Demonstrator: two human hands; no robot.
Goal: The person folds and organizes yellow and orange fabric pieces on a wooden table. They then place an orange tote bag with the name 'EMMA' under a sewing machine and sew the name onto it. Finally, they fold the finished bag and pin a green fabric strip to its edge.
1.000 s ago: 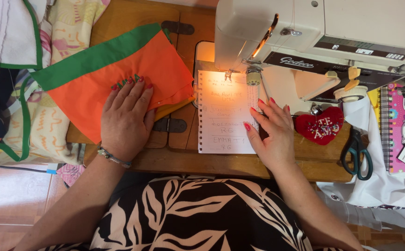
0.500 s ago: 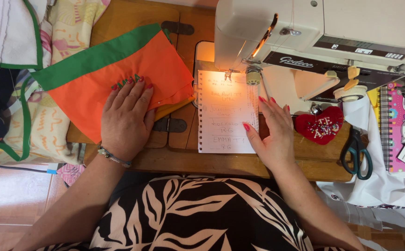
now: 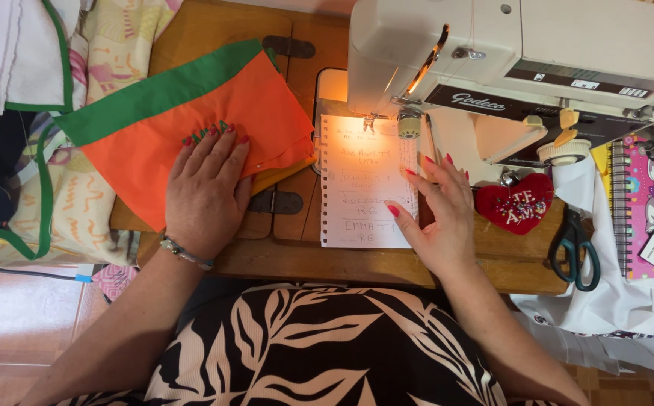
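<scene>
Orange cloth (image 3: 191,143) with green band lies on desk (image 3: 267,259) left of sewing machine (image 3: 507,53), left hand (image 3: 203,192) flat and spread on it, right hand (image 3: 439,210) open, fingertips on lined note sheet (image 3: 360,184); sheet could slide under needle if nudged.

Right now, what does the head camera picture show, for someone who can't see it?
A person's left hand lies flat on orange cloth, and the right hand touches a notebook page under a white sewing machine. A red heart pincushion and scissors sit nearby.
</scene>
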